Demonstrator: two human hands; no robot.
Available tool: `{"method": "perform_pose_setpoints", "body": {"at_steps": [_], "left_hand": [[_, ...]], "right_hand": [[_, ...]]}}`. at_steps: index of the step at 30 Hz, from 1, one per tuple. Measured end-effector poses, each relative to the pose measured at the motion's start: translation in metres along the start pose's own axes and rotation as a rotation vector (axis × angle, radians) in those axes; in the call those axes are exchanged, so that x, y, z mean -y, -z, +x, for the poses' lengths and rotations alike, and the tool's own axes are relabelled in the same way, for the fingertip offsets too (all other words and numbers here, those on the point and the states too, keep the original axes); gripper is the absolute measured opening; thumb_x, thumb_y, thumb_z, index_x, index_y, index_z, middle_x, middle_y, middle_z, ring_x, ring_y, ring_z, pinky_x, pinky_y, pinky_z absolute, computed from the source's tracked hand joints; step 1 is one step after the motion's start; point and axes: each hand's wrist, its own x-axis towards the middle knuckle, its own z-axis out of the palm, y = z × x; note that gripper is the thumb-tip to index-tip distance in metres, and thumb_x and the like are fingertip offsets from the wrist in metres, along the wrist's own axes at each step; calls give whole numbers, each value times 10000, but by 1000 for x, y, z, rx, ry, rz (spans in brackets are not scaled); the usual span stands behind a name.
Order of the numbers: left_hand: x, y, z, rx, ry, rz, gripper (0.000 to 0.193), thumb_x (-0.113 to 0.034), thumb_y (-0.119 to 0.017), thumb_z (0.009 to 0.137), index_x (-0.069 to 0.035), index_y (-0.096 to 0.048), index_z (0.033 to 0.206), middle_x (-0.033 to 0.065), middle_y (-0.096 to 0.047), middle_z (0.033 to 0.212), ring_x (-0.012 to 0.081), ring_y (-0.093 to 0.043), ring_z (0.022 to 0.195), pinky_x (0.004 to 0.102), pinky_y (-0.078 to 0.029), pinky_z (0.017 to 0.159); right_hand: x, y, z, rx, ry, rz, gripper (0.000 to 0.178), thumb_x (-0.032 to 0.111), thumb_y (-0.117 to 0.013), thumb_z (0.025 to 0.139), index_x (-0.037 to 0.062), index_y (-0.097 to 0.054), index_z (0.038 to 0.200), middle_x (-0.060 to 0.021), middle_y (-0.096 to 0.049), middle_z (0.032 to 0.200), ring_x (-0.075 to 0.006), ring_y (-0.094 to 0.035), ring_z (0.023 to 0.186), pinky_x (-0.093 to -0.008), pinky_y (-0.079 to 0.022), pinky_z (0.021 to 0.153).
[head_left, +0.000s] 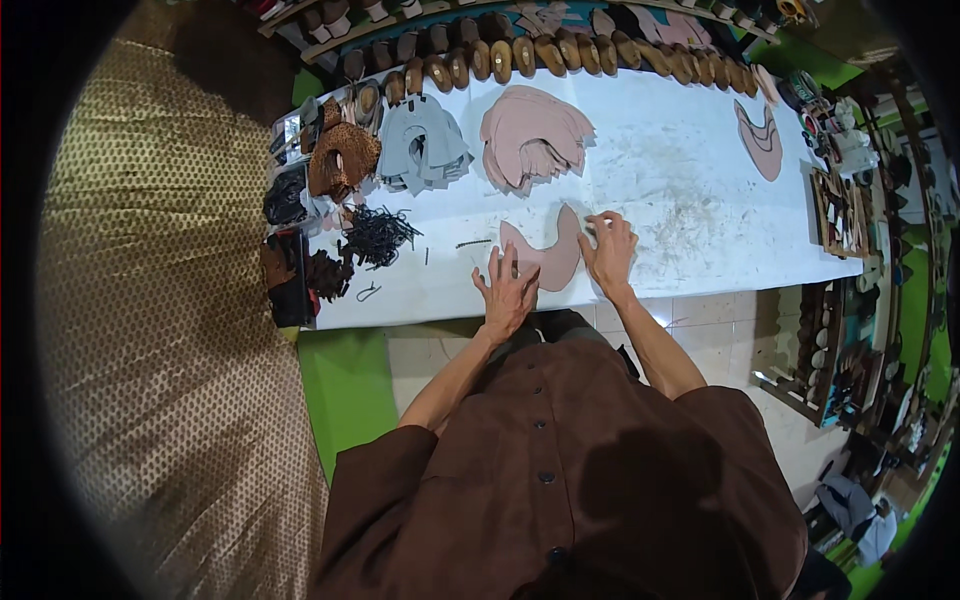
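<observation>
Two bare hands at a white-topped table, with one flat, pink, U-shaped piece lying between them near the person's edge of the surface. Left hand: fingers spread and lowered over the left arm of the piece, nothing visibly gripped. Right hand: open, fingers loosely bent, just beside the outer right edge; whether the fingertips touch that edge cannot be told from this standpoint. Handling, as judged by eye: the piece looks thin and light, probably pliable like leather or lining, unlikely to break but apt to crease or slide if pushed. Its broad lower curve would seem the surest hold, the narrow tips being likelier to bend. Beyond lie a fanned pink stack and, to its left, a grey stack; further pink pieces rest toward the far right. Hard to make out: the left hand covers part of the left arm, so its full outline is hidden; the underside and any second layer cannot be seen; a tangle of black strips stays indistinct, and the view's dark rim cuts off the surrounding shelves.
</observation>
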Motion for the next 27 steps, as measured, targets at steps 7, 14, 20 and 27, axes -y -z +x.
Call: {"method": "perform_pose_setpoints", "body": {"at_steps": [7, 14, 20, 27], "left_hand": [[-9, -5, 17, 97, -116, 182, 592, -313, -672, 1007, -401, -515, 1570, 152, -185, 1783, 419, -183, 1612, 792, -133, 1138], [-3, -3, 15, 81, -61, 138, 511, -362, -618, 1018, -364, -570, 1527, 135, -214, 1779, 417, -196, 1617, 819, -101, 1155], [2, -2, 13, 25, 5, 10, 446, -378, -700, 971, -298, -663, 1409, 151, -226, 1770, 411, -174, 1621, 805, -71, 1164], [-2, -5, 29, -26, 74, -6, 440, -393, -761, 937, -302, -710, 1365, 149, -251, 1763, 414, -186, 1611, 777, -85, 1171]], "right_hand": [[3, -1, -13, 239, 304, -10, 184, 191, -772, 900, 146, -769, 1078, -59, -611, 1206, -279, -551, 1179, -463, -395, 996], [2, -4, -12, 261, 292, 15, 169, 186, -752, 911, 134, -784, 1069, -58, -628, 1213, -267, -558, 1180, -452, -364, 1004], [14, -8, -11, 286, 348, 63, 156, 202, -765, 900, 125, -796, 1032, -44, -632, 1171, -257, -566, 1156, -453, -390, 983], [26, -25, -15, 322, 215, 143, 179, 268, -805, 864, 95, -821, 906, -48, -637, 1158, -264, -570, 1143, -455, -380, 969]]}}
